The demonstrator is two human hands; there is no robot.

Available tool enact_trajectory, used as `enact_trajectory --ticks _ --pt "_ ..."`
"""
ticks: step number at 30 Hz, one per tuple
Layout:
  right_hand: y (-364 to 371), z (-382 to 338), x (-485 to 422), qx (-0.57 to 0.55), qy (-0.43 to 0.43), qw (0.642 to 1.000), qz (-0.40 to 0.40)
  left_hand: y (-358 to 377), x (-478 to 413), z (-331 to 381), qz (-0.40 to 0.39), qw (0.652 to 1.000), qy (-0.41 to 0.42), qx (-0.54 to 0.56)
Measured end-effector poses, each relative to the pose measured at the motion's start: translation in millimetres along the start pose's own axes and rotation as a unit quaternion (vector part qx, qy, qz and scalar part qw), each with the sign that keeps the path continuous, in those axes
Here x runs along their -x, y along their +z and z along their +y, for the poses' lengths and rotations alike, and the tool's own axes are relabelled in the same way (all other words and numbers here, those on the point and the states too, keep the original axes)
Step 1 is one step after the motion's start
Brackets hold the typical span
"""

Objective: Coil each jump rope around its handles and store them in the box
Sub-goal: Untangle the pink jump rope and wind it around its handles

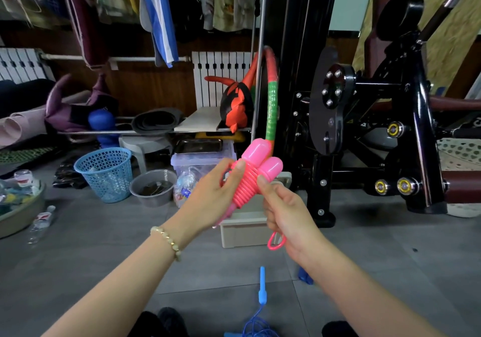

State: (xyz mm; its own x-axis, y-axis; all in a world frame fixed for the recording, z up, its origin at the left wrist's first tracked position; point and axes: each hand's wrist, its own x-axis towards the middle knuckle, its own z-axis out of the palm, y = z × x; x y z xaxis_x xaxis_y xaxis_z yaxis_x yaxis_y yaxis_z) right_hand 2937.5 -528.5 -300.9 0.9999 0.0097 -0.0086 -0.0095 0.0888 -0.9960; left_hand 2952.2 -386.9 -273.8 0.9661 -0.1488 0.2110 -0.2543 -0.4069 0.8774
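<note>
The pink jump rope [247,184] is being held up in the middle of the view, above the floor and between both hands. Its two handles [256,150] are lying side by side, their rounded pink caps pointing up and to the far right. The pink cord is sitting in tight turns around the handle shafts below the caps.

The left hand [216,193] is gripping the bundle from the left, fingers curled behind the handles and the thumb lying across the upper turns of cord. The right hand [286,206] is closing on the bundle from the right, with a fingertip pressing on the coil just under the caps and the other fingers curled. A small loop of cord [276,241] is hanging out from under this hand. A beaded bracelet [169,240] is sitting on the left wrist.

The beige box [244,230] is standing on the grey tiled floor [104,245] just beyond the hands, partly hidden by them.

A blue jump rope [261,300] is lying loose on the floor near the person, one handle pointing away and its cord in a heap at the near edge.

Farther left, a blue perforated basket [106,174] and a grey bowl [153,187] are standing beside each other. A black exercise machine [364,128] is filling the far right.
</note>
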Motion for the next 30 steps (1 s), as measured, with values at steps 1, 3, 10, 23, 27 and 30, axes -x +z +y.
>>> enact_trajectory --ticks 1,3,10,23,27,30 --pt "-1 0 1 -0.006 0.002 1.000 -0.008 -2 1 3 -0.036 0.998 -0.039 0.033" --pt "-1 -1 3 -0.031 0.003 0.999 -0.039 -5 3 7 -0.123 0.972 -0.131 0.152" --pt "-2 -2 2 -0.030 -0.032 0.994 -0.100 -11 9 2 -0.247 0.894 -0.194 0.321" --pt "-13 17 -2 0.354 -0.196 0.914 0.013 2 8 -24 0.015 0.987 -0.065 0.145" --pt "-6 15 -1 0.423 -0.222 0.877 0.053 14 5 -37 0.052 0.992 -0.048 0.104" --pt "-9 21 -6 0.471 -0.192 0.858 0.066 21 4 -49 0.063 0.995 -0.042 0.070"
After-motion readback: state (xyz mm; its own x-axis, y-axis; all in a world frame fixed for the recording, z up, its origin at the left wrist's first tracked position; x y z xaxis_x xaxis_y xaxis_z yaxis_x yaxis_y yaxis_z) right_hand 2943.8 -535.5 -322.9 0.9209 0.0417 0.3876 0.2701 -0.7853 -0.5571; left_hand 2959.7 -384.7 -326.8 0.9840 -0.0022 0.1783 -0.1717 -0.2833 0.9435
